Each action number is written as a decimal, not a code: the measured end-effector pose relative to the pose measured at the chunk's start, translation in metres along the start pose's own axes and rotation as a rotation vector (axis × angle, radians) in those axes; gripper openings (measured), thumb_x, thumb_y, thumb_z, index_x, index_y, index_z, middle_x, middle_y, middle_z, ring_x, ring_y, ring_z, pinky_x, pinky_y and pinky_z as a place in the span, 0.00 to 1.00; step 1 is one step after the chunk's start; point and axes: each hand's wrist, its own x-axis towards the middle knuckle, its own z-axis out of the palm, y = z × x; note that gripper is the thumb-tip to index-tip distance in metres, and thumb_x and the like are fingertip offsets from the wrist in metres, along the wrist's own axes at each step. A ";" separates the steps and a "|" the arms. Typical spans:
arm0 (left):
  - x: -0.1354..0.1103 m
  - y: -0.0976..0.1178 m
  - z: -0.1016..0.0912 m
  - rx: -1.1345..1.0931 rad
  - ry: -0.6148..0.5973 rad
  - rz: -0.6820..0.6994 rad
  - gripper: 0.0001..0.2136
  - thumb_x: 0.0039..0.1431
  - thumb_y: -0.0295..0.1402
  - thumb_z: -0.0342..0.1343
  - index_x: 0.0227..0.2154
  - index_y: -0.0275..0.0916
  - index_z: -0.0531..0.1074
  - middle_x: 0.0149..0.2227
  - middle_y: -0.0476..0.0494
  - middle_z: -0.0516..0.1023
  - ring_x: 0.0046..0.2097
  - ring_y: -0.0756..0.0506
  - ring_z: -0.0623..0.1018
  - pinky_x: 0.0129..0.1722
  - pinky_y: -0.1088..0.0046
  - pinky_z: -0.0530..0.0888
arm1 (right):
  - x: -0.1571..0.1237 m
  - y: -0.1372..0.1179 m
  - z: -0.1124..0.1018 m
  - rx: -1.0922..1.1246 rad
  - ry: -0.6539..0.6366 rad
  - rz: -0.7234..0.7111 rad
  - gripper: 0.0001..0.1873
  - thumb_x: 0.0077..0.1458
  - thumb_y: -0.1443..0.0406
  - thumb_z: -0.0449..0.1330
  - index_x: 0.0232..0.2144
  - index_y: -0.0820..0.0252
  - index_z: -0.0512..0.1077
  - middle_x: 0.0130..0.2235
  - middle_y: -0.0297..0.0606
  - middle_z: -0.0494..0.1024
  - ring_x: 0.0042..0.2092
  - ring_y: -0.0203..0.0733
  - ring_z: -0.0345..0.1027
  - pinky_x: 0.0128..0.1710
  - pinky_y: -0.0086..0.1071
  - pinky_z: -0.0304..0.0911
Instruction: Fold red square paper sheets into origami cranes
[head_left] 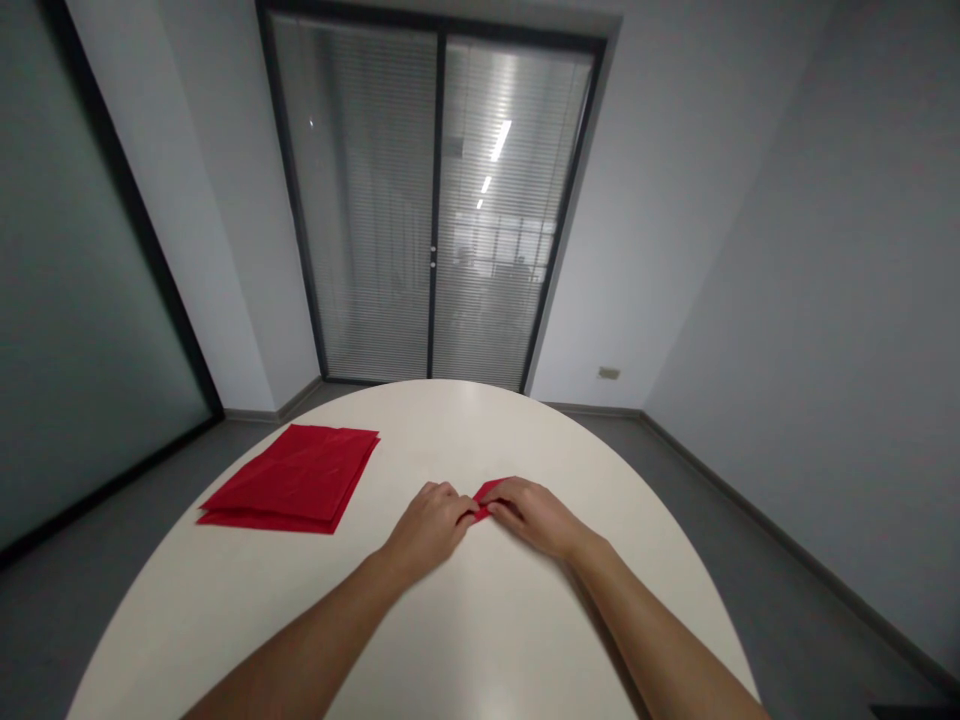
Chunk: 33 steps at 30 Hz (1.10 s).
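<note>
A small piece of folded red paper (491, 488) lies on the table between my two hands, mostly covered by them. My left hand (433, 522) pinches its left end between thumb and fingers. From the other side, the closed fingers of my right hand (536, 513) press on the paper's right part. Both hands rest low at the tabletop, their fingertips close together. To the left, apart from my hands, sits a flat stack of larger red sheets (292, 475), with layered edges showing at the front and right.
The white round table (465, 640) fills the lower view, its curved edge dropping to a grey floor (679, 480). Beyond it stand glass doors with blinds (495, 300) in a dark frame. A frosted glass panel (82, 300) is at left, a plain wall (840, 350) at right.
</note>
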 end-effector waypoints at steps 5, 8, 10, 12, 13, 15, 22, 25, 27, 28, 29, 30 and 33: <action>0.003 -0.002 0.003 0.042 -0.042 -0.001 0.12 0.65 0.24 0.52 0.43 0.45 0.78 0.37 0.47 0.82 0.42 0.43 0.78 0.44 0.65 0.69 | 0.001 0.007 0.007 -0.025 0.043 0.046 0.13 0.64 0.68 0.54 0.44 0.52 0.77 0.42 0.35 0.82 0.44 0.42 0.73 0.46 0.33 0.65; 0.002 0.000 0.001 0.059 -0.062 0.030 0.13 0.65 0.23 0.51 0.40 0.44 0.78 0.36 0.47 0.82 0.40 0.43 0.78 0.43 0.65 0.69 | 0.002 0.007 0.012 -0.040 0.069 0.055 0.12 0.63 0.69 0.55 0.42 0.52 0.77 0.41 0.34 0.81 0.44 0.41 0.72 0.45 0.33 0.65; 0.001 0.004 -0.001 0.083 -0.062 0.056 0.12 0.64 0.23 0.50 0.40 0.43 0.78 0.35 0.46 0.82 0.39 0.43 0.78 0.43 0.65 0.69 | 0.001 0.006 0.014 -0.050 0.087 0.060 0.12 0.62 0.70 0.55 0.42 0.52 0.76 0.41 0.34 0.81 0.44 0.41 0.72 0.45 0.33 0.65; -0.001 0.007 -0.003 0.089 -0.049 0.082 0.12 0.64 0.23 0.50 0.41 0.42 0.76 0.37 0.45 0.82 0.40 0.43 0.77 0.44 0.64 0.69 | 0.001 0.006 0.016 -0.071 0.116 0.072 0.13 0.62 0.71 0.54 0.42 0.53 0.76 0.41 0.35 0.81 0.44 0.41 0.72 0.45 0.33 0.66; -0.002 0.009 -0.004 0.085 -0.041 0.093 0.11 0.64 0.24 0.50 0.42 0.41 0.76 0.39 0.44 0.81 0.41 0.43 0.77 0.45 0.63 0.69 | 0.001 0.005 0.017 -0.087 0.132 0.077 0.13 0.62 0.71 0.54 0.42 0.53 0.76 0.41 0.36 0.80 0.44 0.41 0.72 0.45 0.34 0.66; -0.003 0.012 -0.005 0.074 -0.030 0.109 0.10 0.64 0.26 0.50 0.43 0.40 0.74 0.44 0.43 0.80 0.44 0.42 0.76 0.48 0.62 0.69 | 0.001 0.005 0.019 -0.131 0.160 0.075 0.13 0.62 0.71 0.54 0.43 0.55 0.77 0.43 0.38 0.80 0.45 0.43 0.71 0.46 0.35 0.67; -0.007 0.016 -0.003 0.108 -0.044 0.118 0.10 0.64 0.28 0.50 0.45 0.38 0.73 0.45 0.41 0.80 0.48 0.41 0.75 0.56 0.57 0.67 | -0.001 0.001 0.029 -0.128 0.084 -0.057 0.22 0.65 0.69 0.51 0.59 0.62 0.69 0.60 0.46 0.72 0.62 0.50 0.63 0.64 0.47 0.58; -0.006 0.018 -0.002 0.144 -0.032 0.106 0.12 0.65 0.27 0.48 0.47 0.37 0.73 0.46 0.39 0.81 0.48 0.42 0.77 0.61 0.56 0.63 | -0.004 0.001 0.030 -0.077 -0.056 -0.002 0.27 0.68 0.64 0.46 0.66 0.68 0.58 0.67 0.52 0.61 0.68 0.52 0.53 0.67 0.49 0.52; -0.005 0.021 0.000 0.172 -0.033 0.088 0.14 0.65 0.27 0.47 0.47 0.35 0.74 0.45 0.37 0.81 0.47 0.42 0.78 0.61 0.56 0.63 | -0.006 0.000 0.028 -0.075 -0.152 0.063 0.31 0.69 0.60 0.44 0.69 0.69 0.51 0.70 0.51 0.52 0.71 0.53 0.44 0.69 0.51 0.46; -0.005 0.023 0.001 0.188 -0.034 0.076 0.14 0.64 0.26 0.46 0.46 0.34 0.74 0.45 0.36 0.81 0.47 0.42 0.78 0.61 0.56 0.64 | -0.007 0.000 0.027 -0.082 -0.188 0.098 0.32 0.70 0.58 0.43 0.70 0.69 0.48 0.71 0.50 0.49 0.72 0.53 0.40 0.70 0.51 0.42; -0.004 0.024 0.001 0.205 -0.034 0.063 0.14 0.64 0.26 0.46 0.45 0.33 0.75 0.45 0.35 0.81 0.47 0.41 0.79 0.60 0.56 0.65 | -0.007 -0.001 0.026 -0.090 -0.213 0.130 0.33 0.70 0.56 0.42 0.70 0.68 0.47 0.71 0.49 0.46 0.72 0.53 0.37 0.70 0.51 0.40; -0.003 0.026 0.002 0.222 -0.033 0.049 0.14 0.64 0.26 0.46 0.44 0.32 0.76 0.45 0.33 0.81 0.47 0.40 0.79 0.59 0.56 0.66 | -0.007 -0.001 0.025 -0.098 -0.231 0.158 0.34 0.70 0.55 0.41 0.70 0.67 0.46 0.72 0.47 0.43 0.72 0.53 0.35 0.70 0.51 0.38; -0.002 0.030 0.003 0.266 -0.032 0.000 0.14 0.64 0.25 0.46 0.40 0.32 0.77 0.43 0.31 0.81 0.48 0.38 0.79 0.55 0.55 0.68 | -0.006 -0.004 0.022 -0.115 -0.258 0.232 0.36 0.69 0.52 0.40 0.70 0.68 0.44 0.72 0.47 0.40 0.72 0.53 0.32 0.71 0.50 0.35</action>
